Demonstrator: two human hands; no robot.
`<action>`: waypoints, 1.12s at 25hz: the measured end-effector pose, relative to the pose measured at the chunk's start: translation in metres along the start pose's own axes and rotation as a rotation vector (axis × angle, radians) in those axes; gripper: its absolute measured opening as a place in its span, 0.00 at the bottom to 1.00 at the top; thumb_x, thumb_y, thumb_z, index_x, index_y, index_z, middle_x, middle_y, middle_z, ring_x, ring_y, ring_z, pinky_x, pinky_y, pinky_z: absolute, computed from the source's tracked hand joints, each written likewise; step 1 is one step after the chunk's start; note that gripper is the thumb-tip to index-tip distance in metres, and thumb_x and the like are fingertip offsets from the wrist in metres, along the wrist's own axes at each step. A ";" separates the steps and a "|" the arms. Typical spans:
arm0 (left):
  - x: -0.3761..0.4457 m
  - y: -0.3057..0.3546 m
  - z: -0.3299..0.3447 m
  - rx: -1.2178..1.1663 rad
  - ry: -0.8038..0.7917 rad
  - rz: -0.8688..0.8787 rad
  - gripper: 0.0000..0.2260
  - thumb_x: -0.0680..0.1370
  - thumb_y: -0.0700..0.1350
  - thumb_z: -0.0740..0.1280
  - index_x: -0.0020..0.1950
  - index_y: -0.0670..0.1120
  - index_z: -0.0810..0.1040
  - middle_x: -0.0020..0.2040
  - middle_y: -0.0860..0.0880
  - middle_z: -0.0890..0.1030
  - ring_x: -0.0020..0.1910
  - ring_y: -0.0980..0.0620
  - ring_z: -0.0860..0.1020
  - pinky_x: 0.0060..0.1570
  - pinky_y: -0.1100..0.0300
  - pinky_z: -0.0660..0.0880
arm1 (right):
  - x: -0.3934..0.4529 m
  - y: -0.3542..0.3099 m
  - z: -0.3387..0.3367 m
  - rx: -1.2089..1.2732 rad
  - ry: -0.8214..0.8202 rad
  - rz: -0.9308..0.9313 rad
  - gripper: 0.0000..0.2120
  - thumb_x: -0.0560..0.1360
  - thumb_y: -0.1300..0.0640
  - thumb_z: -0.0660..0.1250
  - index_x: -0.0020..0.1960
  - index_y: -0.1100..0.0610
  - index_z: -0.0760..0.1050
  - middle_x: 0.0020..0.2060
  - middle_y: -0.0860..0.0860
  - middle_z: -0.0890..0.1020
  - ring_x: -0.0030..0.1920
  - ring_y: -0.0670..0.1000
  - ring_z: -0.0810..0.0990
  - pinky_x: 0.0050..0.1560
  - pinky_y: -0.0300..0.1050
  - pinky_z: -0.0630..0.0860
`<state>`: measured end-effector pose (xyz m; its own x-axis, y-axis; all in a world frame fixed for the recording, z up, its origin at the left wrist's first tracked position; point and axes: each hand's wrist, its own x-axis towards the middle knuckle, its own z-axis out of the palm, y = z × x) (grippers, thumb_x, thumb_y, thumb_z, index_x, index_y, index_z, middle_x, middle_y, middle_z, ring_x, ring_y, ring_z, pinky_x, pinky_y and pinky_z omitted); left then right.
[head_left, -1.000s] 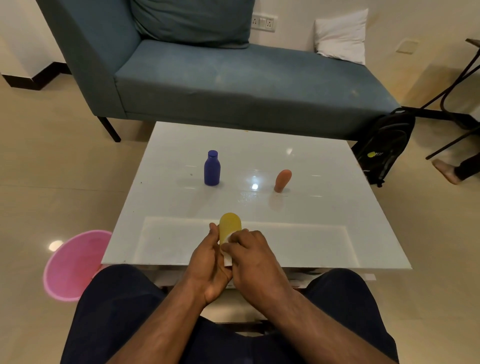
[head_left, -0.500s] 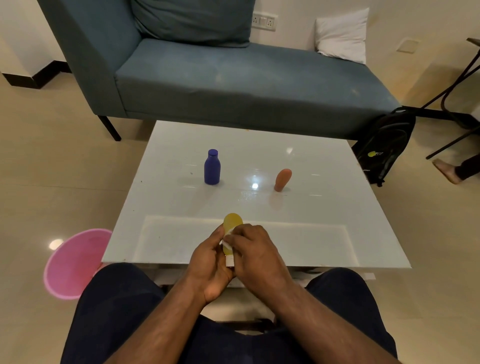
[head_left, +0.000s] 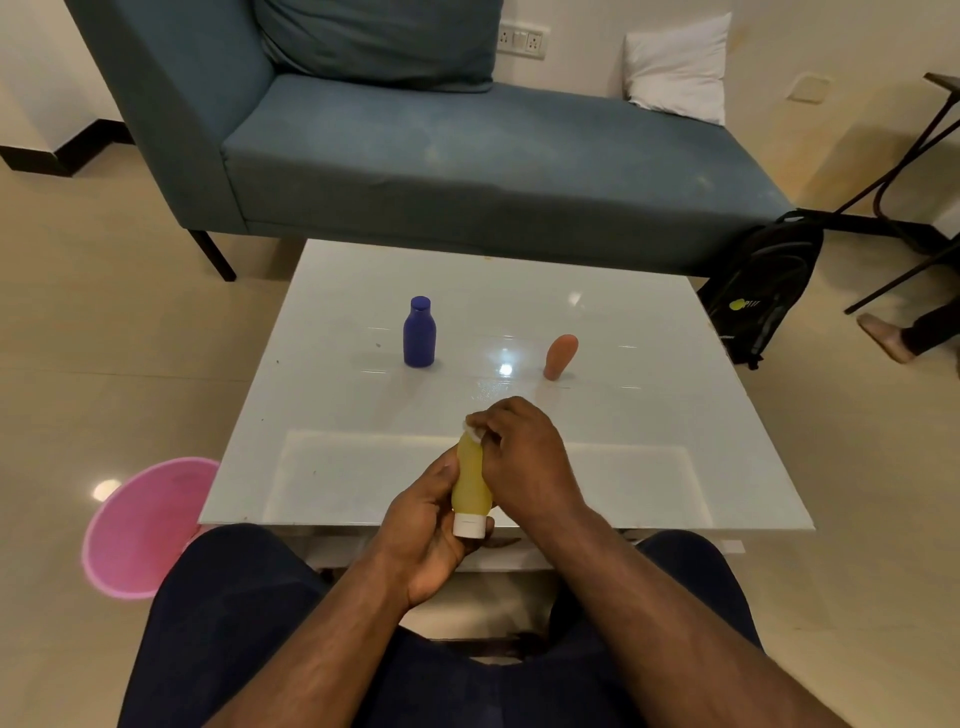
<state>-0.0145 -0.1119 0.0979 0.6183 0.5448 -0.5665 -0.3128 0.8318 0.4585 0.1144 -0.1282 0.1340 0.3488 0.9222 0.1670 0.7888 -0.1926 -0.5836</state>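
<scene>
Glossy white tabletop (head_left: 623, 364), yellow bottle (head_left: 471, 486) held over its near edge: left hand (head_left: 423, 530) wraps it, right hand (head_left: 524, 457) pinches a white bit (head_left: 471, 429) on top (sticker?), yank hard and it could slip

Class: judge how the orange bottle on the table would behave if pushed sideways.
The orange bottle probably tips easily: it stands on a narrow end with a wider, rounded top above. Once down, its round body would likely roll on the glossy table.
</scene>
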 end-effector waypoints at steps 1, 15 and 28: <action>0.000 0.000 0.000 -0.008 -0.009 -0.001 0.17 0.84 0.50 0.60 0.69 0.45 0.78 0.57 0.40 0.84 0.48 0.44 0.82 0.44 0.50 0.80 | -0.003 -0.002 0.000 -0.018 -0.005 -0.001 0.14 0.74 0.62 0.62 0.57 0.56 0.80 0.51 0.52 0.79 0.52 0.52 0.75 0.56 0.46 0.74; -0.002 0.001 0.002 0.078 0.071 0.111 0.14 0.86 0.51 0.57 0.68 0.54 0.76 0.62 0.40 0.79 0.45 0.43 0.83 0.33 0.54 0.77 | -0.014 0.001 -0.009 0.412 0.017 0.300 0.09 0.76 0.56 0.66 0.49 0.43 0.80 0.48 0.39 0.81 0.50 0.40 0.78 0.53 0.37 0.75; -0.005 0.006 0.004 -0.060 0.056 0.025 0.27 0.79 0.63 0.63 0.65 0.43 0.80 0.53 0.40 0.86 0.51 0.45 0.86 0.48 0.50 0.81 | -0.047 -0.027 0.010 0.141 -0.008 -0.045 0.11 0.75 0.61 0.64 0.54 0.53 0.80 0.51 0.47 0.80 0.52 0.43 0.76 0.56 0.34 0.71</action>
<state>-0.0164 -0.1098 0.1058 0.5687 0.5694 -0.5935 -0.3712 0.8216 0.4326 0.0715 -0.1629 0.1346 0.3099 0.9317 0.1892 0.7244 -0.1025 -0.6817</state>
